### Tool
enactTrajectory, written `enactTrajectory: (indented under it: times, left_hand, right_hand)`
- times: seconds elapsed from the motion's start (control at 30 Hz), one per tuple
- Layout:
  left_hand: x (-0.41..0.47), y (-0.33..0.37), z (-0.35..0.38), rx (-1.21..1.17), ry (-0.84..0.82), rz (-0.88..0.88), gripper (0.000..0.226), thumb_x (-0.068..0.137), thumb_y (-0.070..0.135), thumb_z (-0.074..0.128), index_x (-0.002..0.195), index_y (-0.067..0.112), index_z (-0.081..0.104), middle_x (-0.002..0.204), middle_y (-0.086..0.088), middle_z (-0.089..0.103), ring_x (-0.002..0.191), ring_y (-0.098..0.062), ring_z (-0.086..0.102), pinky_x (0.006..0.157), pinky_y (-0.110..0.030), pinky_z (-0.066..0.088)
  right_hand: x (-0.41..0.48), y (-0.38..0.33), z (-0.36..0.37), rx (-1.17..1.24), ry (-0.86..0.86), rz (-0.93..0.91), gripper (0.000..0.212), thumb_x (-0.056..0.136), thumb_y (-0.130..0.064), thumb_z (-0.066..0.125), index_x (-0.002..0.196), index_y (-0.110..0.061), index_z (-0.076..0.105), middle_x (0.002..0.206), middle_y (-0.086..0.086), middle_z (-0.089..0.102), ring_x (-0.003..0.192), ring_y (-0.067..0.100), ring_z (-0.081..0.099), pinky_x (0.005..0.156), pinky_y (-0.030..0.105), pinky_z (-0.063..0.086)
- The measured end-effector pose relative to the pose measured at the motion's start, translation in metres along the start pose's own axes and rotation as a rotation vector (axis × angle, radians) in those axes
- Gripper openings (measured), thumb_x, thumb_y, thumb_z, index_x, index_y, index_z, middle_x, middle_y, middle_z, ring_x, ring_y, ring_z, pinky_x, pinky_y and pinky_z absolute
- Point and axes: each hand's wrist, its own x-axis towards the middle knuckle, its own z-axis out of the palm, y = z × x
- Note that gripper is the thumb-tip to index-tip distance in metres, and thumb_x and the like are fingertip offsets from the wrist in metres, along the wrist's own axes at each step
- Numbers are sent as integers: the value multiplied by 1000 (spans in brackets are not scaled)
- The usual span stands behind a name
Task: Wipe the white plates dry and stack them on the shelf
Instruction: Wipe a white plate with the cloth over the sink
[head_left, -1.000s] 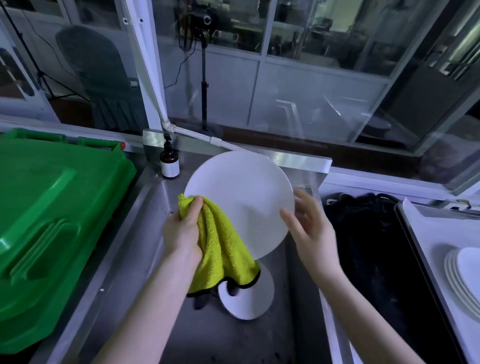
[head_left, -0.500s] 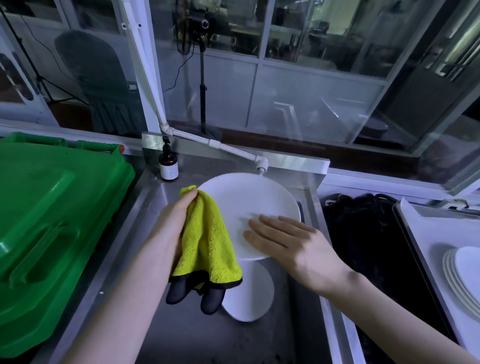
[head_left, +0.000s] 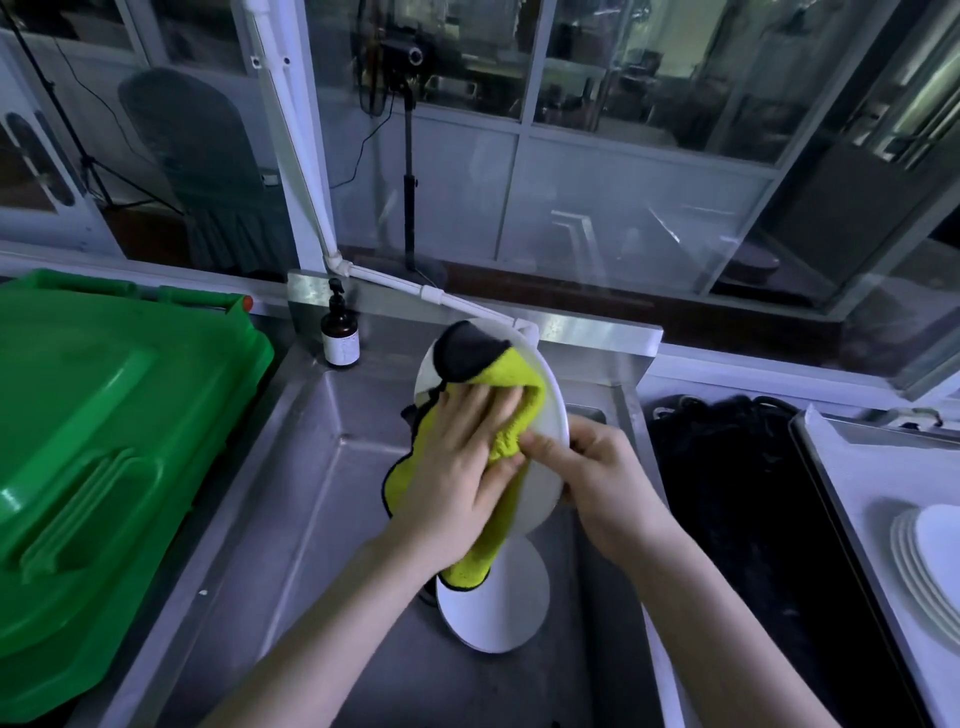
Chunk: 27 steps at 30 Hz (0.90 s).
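Since half a second earlier, the white plate (head_left: 551, 415) has been tipped from near flat to steeply on edge above the steel sink (head_left: 291, 519), and the yellow cloth (head_left: 511, 415) has moved from beside it onto its face. Left hand (head_left: 462, 467): fingers spread flat, pressing the cloth against the plate's surface. Right hand (head_left: 597, 483): fingers curled around the plate's right rim, thumb on the near face, touching the cloth's edge. A second white plate (head_left: 498, 608) lies in the sink directly below. Dried plates (head_left: 924, 556) are stacked at far right, well apart from the sink. A green bin lid (head_left: 104, 441) lies to the left; a brown pump bottle (head_left: 340, 338) stands at the sink's back corner.
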Motion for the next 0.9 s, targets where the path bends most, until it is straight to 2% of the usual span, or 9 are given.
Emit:
enactTrajectory:
  times: [0.1, 0.2, 0.27, 0.33, 0.47, 0.6, 0.73, 0.83, 0.9]
  left_hand:
    - [8, -5, -5, -2, -45, 47, 49, 103, 45, 33, 148, 25, 33, 151, 3, 36, 142, -26, 32, 116, -53, 24]
    - [17, -15, -14, -155, 39, -155, 41, 101, 35, 38, 142, 29, 31, 149, 11, 29, 142, -20, 30, 121, -40, 18]
    - [15, -15, -16, -189, 45, -244, 43, 100, 31, 38, 142, 30, 28, 151, 8, 27, 146, -19, 25, 120, -50, 19]
    - [8, -10, -15, -28, 6, -93, 48, 101, 35, 36, 148, 29, 27, 153, 5, 28, 146, -18, 22, 118, -57, 20]
    - [5, -4, -11, 201, -142, 225, 48, 104, 43, 33, 147, 22, 36, 150, 0, 40, 143, -24, 29, 120, -50, 16]
    - [14, -13, -12, 39, -125, 27, 49, 101, 42, 38, 146, 26, 34, 147, -6, 45, 140, -23, 34, 117, -53, 23]
    - [2, -29, -12, -189, -10, -246, 45, 100, 29, 42, 141, 36, 23, 153, 1, 28, 146, -24, 26, 120, -41, 22]
    - [-13, -29, -12, -150, -23, -253, 47, 99, 32, 43, 143, 32, 25, 153, 6, 26, 147, -18, 23, 120, -34, 20]
    - [-8, -22, -12, -42, -55, -148, 49, 100, 38, 41, 146, 29, 25, 152, 7, 27, 145, -17, 24, 120, -34, 17]
  right_hand:
    - [-2, 3, -1, 41, 2, 47, 23, 86, -25, 74, 89, -3, 73, 82, 19, 71, 72, 27, 70, 58, 37, 57]
    - [-9, 5, -5, -46, -7, 50, 29, 85, -29, 72, 86, -1, 71, 79, 16, 68, 71, 26, 66, 61, 38, 50]
    - [-13, 4, -7, -44, -23, 57, 33, 85, -30, 72, 89, 2, 70, 82, 20, 69, 74, 29, 66, 63, 40, 51]
    - [-13, 0, -8, -7, -16, 74, 36, 82, -29, 73, 92, 5, 70, 87, 29, 69, 79, 32, 66, 66, 41, 51]
    - [-9, -6, -4, 6, 20, 93, 35, 78, -27, 76, 90, 5, 69, 91, 35, 67, 83, 38, 63, 77, 52, 46]
    - [-8, -8, -6, -5, 36, 100, 36, 80, -27, 79, 89, 7, 70, 90, 33, 68, 81, 38, 63, 75, 50, 48]
    - [-16, -6, -21, 40, 18, 97, 29, 78, -27, 74, 90, -1, 76, 90, 20, 74, 80, 30, 69, 65, 35, 55]
    - [-24, -5, -32, 65, -7, 121, 33, 77, -28, 74, 97, -2, 77, 96, 20, 75, 84, 29, 71, 67, 34, 56]
    - [-24, -4, -31, 67, -14, 146, 30, 77, -26, 73, 95, -2, 77, 95, 20, 74, 83, 30, 70, 66, 35, 55]
